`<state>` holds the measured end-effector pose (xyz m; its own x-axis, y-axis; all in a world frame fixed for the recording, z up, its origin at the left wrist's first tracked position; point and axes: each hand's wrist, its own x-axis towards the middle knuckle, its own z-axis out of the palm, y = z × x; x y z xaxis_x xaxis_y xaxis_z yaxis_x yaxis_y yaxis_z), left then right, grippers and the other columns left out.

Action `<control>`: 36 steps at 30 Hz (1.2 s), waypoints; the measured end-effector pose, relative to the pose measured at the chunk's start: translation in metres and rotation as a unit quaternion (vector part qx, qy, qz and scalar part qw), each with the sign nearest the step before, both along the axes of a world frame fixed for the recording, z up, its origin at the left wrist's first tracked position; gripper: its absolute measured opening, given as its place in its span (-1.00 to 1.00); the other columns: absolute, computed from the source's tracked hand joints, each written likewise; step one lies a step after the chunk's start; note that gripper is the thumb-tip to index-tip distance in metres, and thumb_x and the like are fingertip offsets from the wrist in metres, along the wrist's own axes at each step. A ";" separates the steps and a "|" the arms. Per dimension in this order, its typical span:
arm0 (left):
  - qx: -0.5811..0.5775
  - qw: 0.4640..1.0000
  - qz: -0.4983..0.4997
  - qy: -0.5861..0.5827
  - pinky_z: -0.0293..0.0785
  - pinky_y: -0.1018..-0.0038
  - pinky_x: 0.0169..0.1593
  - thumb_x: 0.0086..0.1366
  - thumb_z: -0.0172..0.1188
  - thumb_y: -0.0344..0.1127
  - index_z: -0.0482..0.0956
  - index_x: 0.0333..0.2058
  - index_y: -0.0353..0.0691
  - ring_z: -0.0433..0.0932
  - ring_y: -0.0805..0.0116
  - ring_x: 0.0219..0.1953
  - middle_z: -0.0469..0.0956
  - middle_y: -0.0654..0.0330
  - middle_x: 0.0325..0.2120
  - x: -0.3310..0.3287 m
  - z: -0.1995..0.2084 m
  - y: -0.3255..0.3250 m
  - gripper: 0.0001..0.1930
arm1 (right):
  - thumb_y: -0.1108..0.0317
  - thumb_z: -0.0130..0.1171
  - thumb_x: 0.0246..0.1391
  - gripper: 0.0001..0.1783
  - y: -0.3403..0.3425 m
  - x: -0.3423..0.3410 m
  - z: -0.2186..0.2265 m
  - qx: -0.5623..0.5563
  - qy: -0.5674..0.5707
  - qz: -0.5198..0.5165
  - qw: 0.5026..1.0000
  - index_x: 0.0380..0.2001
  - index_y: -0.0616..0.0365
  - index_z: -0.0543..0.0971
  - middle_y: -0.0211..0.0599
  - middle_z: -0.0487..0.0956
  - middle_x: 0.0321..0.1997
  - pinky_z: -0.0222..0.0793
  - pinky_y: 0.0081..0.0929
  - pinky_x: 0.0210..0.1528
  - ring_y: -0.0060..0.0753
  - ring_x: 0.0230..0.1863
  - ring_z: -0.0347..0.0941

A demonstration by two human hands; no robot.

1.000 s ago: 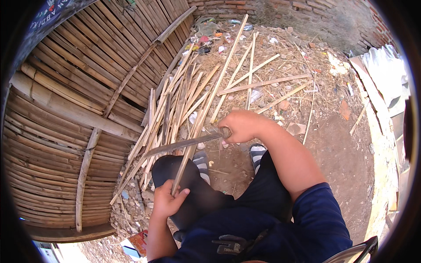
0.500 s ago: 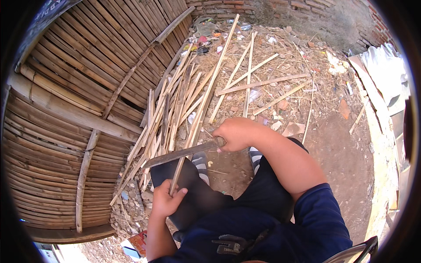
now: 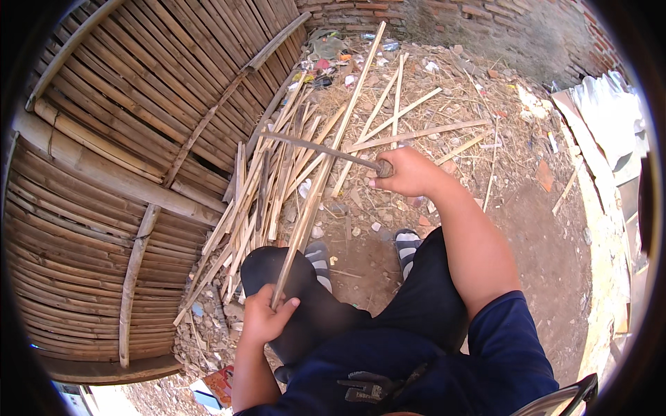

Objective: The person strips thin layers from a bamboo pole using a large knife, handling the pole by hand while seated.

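Note:
My left hand (image 3: 266, 315) is closed around the near end of a long, pale bamboo strip (image 3: 304, 223) by my left knee. The strip slants away from me past the knee toward the far rubble. Farther out, my right hand (image 3: 409, 172) grips the handle of a machete (image 3: 319, 148). Its long, dark blade points left and crosses the strip well beyond my knee. From this angle I cannot tell whether the blade touches the strip.
Several loose strips (image 3: 277, 180) lie piled on the left beside a bamboo-slat wall (image 3: 173, 132). More strips are scattered crosswise over straw and rubble ahead. A brick wall (image 3: 479, 28) closes the far side. White plastic sheeting (image 3: 607, 111) stands at right.
My right hand has carried the machete away from me and slightly right, so its blade has moved from near my knee farther up the strip. My left hand keeps hold of the strip's near end.

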<state>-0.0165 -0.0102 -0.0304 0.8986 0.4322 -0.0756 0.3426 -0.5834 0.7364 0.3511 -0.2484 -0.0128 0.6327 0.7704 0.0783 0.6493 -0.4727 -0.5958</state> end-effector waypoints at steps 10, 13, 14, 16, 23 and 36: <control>0.026 1.000 -0.012 -0.004 0.39 0.49 -0.48 0.21 0.52 -0.23 0.54 -0.38 -0.26 0.41 0.52 -0.61 0.45 0.29 -0.69 -0.002 0.006 -0.001 -0.69 | -0.04 0.50 0.00 -0.45 0.013 -0.024 0.014 -0.043 -0.012 0.132 0.990 -0.10 0.17 0.69 0.05 0.67 -0.37 0.52 -0.04 -0.13 0.15 -0.23 0.64; 0.029 1.000 0.000 0.002 0.34 0.53 -0.49 0.20 0.51 -0.26 0.51 -0.38 -0.25 0.38 0.58 -0.60 0.45 0.33 -0.68 -0.004 0.005 0.000 -0.69 | 0.02 0.50 0.00 -0.45 -0.002 0.002 0.021 -0.002 0.038 -0.070 0.997 -0.08 0.24 0.69 0.09 0.69 -0.24 0.54 -0.07 -0.01 0.13 -0.09 0.65; 0.027 1.000 0.001 0.005 0.34 0.53 -0.49 0.20 0.51 -0.26 0.51 -0.38 -0.25 0.38 0.58 -0.60 0.45 0.33 -0.68 -0.004 0.005 0.001 -0.69 | 0.05 0.49 0.00 -0.46 -0.007 0.005 0.026 0.007 0.062 -0.141 0.988 -0.08 0.25 0.69 0.10 0.70 -0.19 0.54 -0.07 0.04 0.14 -0.03 0.65; 0.023 1.000 -0.010 0.007 0.34 0.53 -0.49 0.20 0.52 -0.27 0.51 -0.38 -0.24 0.37 0.58 -0.60 0.45 0.33 -0.68 -0.001 0.005 0.001 -0.69 | 0.06 0.48 0.02 -0.46 -0.016 0.011 0.013 0.035 0.047 -0.145 0.988 -0.06 0.25 0.68 0.11 0.70 -0.19 0.55 -0.08 0.04 0.13 -0.05 0.66; -0.001 1.000 -0.001 0.006 0.31 0.54 -0.48 0.22 0.52 -0.26 0.50 -0.37 -0.24 0.34 0.61 -0.59 0.43 0.37 -0.68 -0.001 -0.001 0.001 -0.68 | 0.00 0.48 0.01 -0.47 0.011 -0.031 0.018 -0.102 0.001 0.078 0.992 -0.07 0.16 0.68 0.05 0.70 -0.23 0.55 -0.01 -0.02 0.18 -0.12 0.65; 0.055 0.998 -0.016 0.023 0.33 0.51 -0.49 0.20 0.52 -0.23 0.51 -0.38 -0.24 0.37 0.57 -0.60 0.44 0.34 -0.69 0.002 0.008 -0.002 -0.68 | -0.04 0.48 0.05 -0.32 0.000 0.040 -0.024 0.105 0.157 -0.230 0.955 -0.03 0.39 0.61 0.00 0.71 -0.34 0.52 -0.12 -0.11 -0.05 -0.23 0.68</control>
<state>-0.0146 -0.0124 -0.0228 0.9087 0.4115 -0.0708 0.3544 -0.6705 0.6517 0.3909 -0.2483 -0.0373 0.9176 0.3945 -0.0491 0.1760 -0.5138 -0.8397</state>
